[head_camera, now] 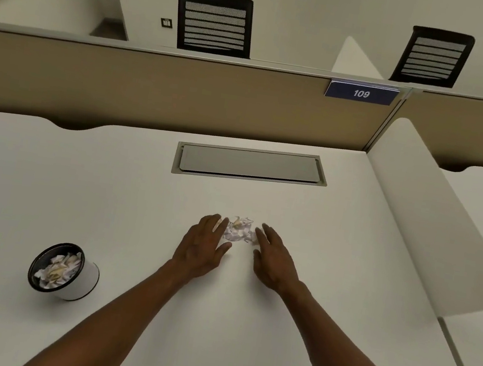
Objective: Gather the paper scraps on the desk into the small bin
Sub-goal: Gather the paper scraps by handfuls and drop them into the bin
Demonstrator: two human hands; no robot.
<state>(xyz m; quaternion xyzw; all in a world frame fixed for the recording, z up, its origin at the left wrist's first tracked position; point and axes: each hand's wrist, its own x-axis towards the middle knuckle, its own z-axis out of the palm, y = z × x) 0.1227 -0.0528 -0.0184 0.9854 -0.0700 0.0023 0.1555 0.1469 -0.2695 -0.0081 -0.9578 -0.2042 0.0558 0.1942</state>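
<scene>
A small heap of crumpled white paper scraps [239, 231] lies in the middle of the white desk [327, 289]. My left hand [204, 244] rests flat on the desk just left of the heap, fingers spread and touching its edge. My right hand [274, 256] lies flat just right of it, fingers apart, holding nothing. The small bin [84, 281], white-walled with a dark rim, stands at the near left of the desk, well apart from both hands, and holds several crumpled scraps.
A grey cable hatch [249, 165] is set into the desk beyond the heap. A tan partition [153, 91] with a blue "109" tag [361, 93] closes the back. A white side divider [435, 218] bounds the right. Two black chairs stand behind the partition.
</scene>
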